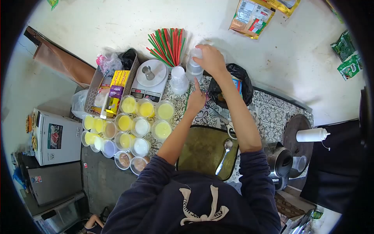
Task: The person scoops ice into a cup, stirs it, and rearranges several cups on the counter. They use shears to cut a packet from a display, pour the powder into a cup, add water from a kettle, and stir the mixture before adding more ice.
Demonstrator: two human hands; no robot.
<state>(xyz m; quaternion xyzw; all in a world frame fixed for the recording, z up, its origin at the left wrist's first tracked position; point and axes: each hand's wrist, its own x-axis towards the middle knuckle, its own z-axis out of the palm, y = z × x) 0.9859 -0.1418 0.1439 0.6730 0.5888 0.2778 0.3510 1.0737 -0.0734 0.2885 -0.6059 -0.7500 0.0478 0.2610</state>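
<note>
A tall stack of clear plastic cups (194, 69) stands at the back of the patterned table, near the wall. My right hand (211, 59) reaches over its upper part, with the fingers and thumb around the top. Just below the stack is my left hand (196, 100), its index finger stretched up toward the lower cups and its thumb apart. A shorter whitish stack of cups or lids (179, 81) stands close on the left. Behind it, a bunch of red and green straws (168, 45) fans out against the wall.
Filled cups (166, 111) crowd the left side, below a white kitchen scale (148, 84) and a basket (90, 102). A black bag (242, 93) stands right of my hands. Nearer lie scissors (230, 129) and a tray (196, 150) with a spoon (224, 158); a kettle (278, 158) is right.
</note>
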